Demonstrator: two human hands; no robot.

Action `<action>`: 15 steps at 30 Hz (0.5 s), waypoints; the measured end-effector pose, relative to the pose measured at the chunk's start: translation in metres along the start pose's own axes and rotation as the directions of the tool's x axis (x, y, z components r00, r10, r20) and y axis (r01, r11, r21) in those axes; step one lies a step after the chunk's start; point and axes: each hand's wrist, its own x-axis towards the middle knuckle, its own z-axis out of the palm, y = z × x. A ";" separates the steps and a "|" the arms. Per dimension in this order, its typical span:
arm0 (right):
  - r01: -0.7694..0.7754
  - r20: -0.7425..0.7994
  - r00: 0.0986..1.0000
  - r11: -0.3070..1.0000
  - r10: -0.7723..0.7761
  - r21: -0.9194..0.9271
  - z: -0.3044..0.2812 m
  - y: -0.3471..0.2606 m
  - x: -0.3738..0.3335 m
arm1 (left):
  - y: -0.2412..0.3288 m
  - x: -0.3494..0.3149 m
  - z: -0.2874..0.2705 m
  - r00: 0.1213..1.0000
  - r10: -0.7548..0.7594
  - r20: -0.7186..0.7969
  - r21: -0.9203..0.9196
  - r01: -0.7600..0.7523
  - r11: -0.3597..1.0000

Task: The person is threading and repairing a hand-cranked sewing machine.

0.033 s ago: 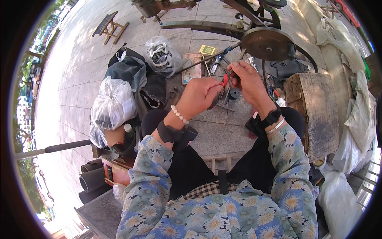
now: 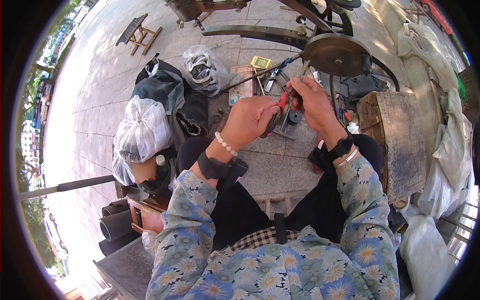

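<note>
My left hand (image 2: 248,118) is closed in a pinch on a small red-and-black piece (image 2: 283,101), whose dark lower part hangs under the fingers; its kind is not plain. Close by on the right, my right hand (image 2: 312,102) has its fingers bent together at the top of the same piece. Whether a thin tool is also in that grip, I cannot make out. Both hands are above the paving, between my knees. Beneath them stands a metal stand (image 2: 285,131), partly covered, with a dark spool-like round (image 2: 295,117) beside it.
Ahead is a hand-cranked machine with a big wheel (image 2: 336,54). A wooden box (image 2: 400,145) stands at my right. Plastic bags (image 2: 142,125) and dark cloth (image 2: 192,112) lie to the left. Scissors (image 2: 270,82) and a yellow box (image 2: 260,62) are on the ground beyond my hands.
The red-and-black piece has turned slightly between my hands, and more of its dark lower part shows. My arms stay almost in place.
</note>
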 end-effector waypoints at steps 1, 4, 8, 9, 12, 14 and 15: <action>-0.003 -0.001 1.000 1.000 0.003 -0.001 0.000 0.000 0.000 | 0.002 0.000 0.000 1.000 -0.002 0.001 -0.002 0.002 1.000; -0.027 -0.009 1.000 0.997 0.027 0.067 0.004 -0.004 -0.001 | 0.006 0.001 0.003 0.983 -0.045 -0.180 -0.099 0.028 0.995; -0.037 -0.029 0.999 0.994 0.040 0.100 0.008 -0.007 -0.001 | -0.002 -0.001 0.017 0.944 -0.195 -0.266 -0.331 0.100 0.938; -0.031 -0.029 0.999 0.994 0.034 0.106 0.007 -0.007 -0.001 | -0.002 -0.001 0.019 0.933 -0.250 -0.260 -0.412 0.127 0.902; -0.053 0.010 0.999 0.988 0.052 0.142 0.005 -0.007 0.001 | -0.002 0.002 0.016 0.890 -0.428 -0.159 -0.685 0.213 0.696; -0.034 0.017 0.999 0.996 0.033 0.083 0.002 -0.005 0.000 | 0.001 0.005 0.007 0.873 -0.483 -0.062 -0.791 0.252 0.557; -0.014 0.032 0.999 1.000 0.013 0.024 0.002 -0.005 0.000 | 0.003 0.005 0.003 0.852 -0.522 0.034 -0.870 0.283 0.405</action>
